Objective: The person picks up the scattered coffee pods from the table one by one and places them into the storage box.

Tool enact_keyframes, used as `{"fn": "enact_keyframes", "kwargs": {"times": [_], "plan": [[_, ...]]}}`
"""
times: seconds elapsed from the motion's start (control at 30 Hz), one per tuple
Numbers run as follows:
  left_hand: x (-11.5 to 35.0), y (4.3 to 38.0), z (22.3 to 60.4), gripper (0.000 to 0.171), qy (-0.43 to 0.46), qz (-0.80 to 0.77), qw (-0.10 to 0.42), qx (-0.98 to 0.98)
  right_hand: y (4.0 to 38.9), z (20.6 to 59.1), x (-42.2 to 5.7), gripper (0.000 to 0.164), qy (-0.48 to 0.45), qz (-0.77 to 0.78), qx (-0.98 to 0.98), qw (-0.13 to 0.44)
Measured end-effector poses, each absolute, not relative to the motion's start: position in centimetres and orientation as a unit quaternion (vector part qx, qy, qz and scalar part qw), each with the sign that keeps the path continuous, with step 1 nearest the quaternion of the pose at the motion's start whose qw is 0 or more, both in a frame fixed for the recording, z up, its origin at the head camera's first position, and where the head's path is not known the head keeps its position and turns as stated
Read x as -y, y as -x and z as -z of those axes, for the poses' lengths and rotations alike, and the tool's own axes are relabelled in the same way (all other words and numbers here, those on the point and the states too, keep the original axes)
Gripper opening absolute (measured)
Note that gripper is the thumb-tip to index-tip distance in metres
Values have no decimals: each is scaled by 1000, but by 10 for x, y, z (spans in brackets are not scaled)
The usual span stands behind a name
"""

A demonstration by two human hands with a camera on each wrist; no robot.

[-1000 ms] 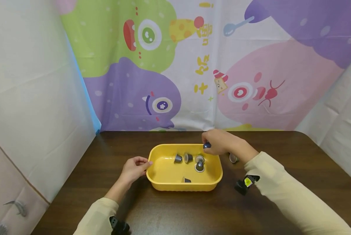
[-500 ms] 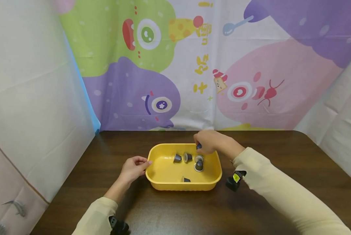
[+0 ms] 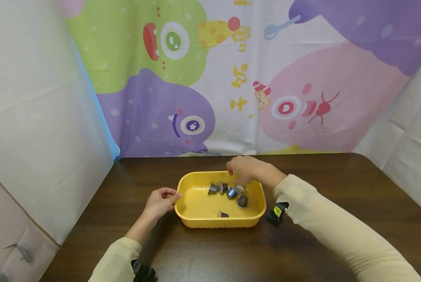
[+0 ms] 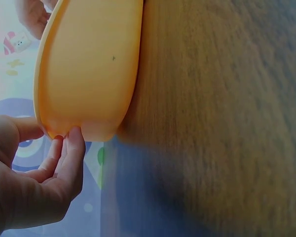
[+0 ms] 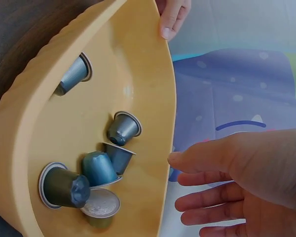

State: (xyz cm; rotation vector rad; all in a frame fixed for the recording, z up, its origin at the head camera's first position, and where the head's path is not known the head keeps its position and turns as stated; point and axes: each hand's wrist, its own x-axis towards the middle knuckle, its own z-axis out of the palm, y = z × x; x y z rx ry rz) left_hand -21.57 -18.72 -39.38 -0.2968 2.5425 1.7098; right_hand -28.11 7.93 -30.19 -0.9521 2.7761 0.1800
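Note:
My left hand (image 3: 160,203) pinches the left rim of a yellow plastic basin (image 3: 196,205); the left wrist view shows thumb at the rim and fingertips against the outer wall. My right hand (image 3: 247,170) hovers over the basin's back right rim, its fingers loosely extended with nothing in them in the right wrist view. Inside the basin lie several coffee capsules. A blue capsule (image 5: 98,169) rests among the right-hand group, beside a dark capsule (image 5: 66,187) and a capsule showing its pale foil lid (image 5: 102,203). Another capsule (image 3: 223,215) lies apart by the front wall.
The basin stands on a dark brown wooden table (image 3: 210,254). Behind it hangs a cartoon-printed curtain (image 3: 193,78), with pale cloth (image 3: 41,98) at the sides. Black wrist cameras are strapped to both sleeves.
My right hand has moved left over the basin and let go of the blue capsule, which now lies inside. Nearby capsules have shifted slightly. My left hand keeps its hold on the rim.

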Motion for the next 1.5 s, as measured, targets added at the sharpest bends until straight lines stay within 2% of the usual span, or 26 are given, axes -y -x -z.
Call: {"fn": "enact_keyframes", "kwargs": {"times": [0.43,0.57,1.1,1.5], "plan": [[188,214,397,30,99,-552,32,-828,278,304,-87,29,325,-41,-937,124],[188,214,397,30,98,-550,33,-829,275,305,-96,29,333,-19,-936,115],[188,215,395,28,97,-559,31,-823,263,318,-141,20,352,77,-933,-2],[188,215,394,30,97,-558,32,-823,261,340,-169,21,311,146,-936,-82]]}}
